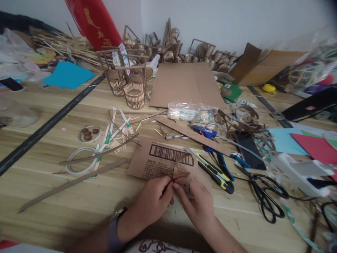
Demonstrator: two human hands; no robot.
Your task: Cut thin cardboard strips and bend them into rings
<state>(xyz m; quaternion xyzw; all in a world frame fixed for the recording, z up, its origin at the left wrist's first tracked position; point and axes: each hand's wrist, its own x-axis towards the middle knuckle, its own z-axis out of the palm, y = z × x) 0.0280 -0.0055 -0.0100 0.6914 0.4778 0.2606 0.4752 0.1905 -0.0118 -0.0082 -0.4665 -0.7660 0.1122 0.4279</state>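
My left hand (151,196), with a watch on its wrist, is closed in a pinch near the table's front. Fingertip to fingertip with it, my right hand (197,200) pinches too. Between them is a thin brown strip (180,160), its free end curling up and away; the part inside the fingers is hidden. Beneath the hands lies a cardboard piece (139,161) printed with a barcode. A yellow-and-black utility knife (214,172) rests at its right edge. Black-handled scissors (263,189) lie open further right.
A blue glue gun (204,131), a phone (250,149) and curled brown strips (244,114) are to the right. Tape rolls (81,160), thin sticks (118,142) and a long brown strip (71,184) lie left. Small stick buckets (134,96) and a cardboard sheet (186,84) stand behind.
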